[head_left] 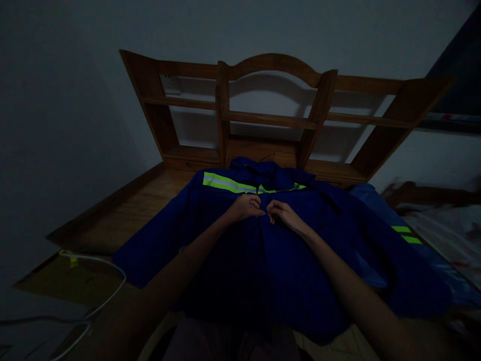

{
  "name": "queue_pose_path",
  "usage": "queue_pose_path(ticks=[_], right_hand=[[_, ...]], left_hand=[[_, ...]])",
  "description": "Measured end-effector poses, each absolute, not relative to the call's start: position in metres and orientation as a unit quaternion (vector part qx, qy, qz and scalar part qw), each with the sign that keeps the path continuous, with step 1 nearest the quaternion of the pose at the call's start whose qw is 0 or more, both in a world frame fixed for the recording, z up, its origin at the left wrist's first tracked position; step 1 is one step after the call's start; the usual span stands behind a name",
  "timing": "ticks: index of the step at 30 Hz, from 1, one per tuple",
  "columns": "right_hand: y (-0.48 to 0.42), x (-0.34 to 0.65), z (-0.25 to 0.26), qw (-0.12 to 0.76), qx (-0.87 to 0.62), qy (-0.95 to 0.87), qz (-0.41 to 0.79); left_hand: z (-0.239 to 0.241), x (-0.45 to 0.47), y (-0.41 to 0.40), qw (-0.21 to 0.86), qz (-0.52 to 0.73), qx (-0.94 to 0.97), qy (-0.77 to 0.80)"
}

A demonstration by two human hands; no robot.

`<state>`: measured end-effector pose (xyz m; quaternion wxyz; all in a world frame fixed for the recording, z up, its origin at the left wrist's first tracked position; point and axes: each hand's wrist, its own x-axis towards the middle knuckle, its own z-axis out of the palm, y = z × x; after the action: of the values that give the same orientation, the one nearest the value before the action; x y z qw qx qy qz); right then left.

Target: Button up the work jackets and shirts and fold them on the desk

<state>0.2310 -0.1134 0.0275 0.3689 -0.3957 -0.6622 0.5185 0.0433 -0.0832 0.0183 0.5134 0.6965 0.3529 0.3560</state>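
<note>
A blue work jacket [229, 240] with yellow-green and silver reflective strips lies spread out, its collar toward the headboard and its sleeves out to both sides. My left hand [246, 206] is closed at the jacket's front opening, just below the chest strip, fingers curled on the cloth edge. Close beside it, my right hand [283, 214] pinches the other side of the opening. A narrow gap separates the two hands. The room is dark, and any button or fastener between the fingertips is too small to make out.
Behind the jacket stands a wooden headboard [270, 120] with open shelves against the wall. Bare wooden boards [139, 205] show at left. A white cable [108, 261] runs along the lower left. Blue fabric [379, 205] and pale bedding [447, 225] lie at right.
</note>
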Motion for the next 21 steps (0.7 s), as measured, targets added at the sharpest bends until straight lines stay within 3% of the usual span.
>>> queue_pose_path(ticks=[21], right_hand=[[-0.109, 0.237, 0.017, 0.368, -0.418, -0.720, 0.415]], left_hand=[[0.028, 0.046, -0.086, 0.565, 0.341, 0.639, 0.396]])
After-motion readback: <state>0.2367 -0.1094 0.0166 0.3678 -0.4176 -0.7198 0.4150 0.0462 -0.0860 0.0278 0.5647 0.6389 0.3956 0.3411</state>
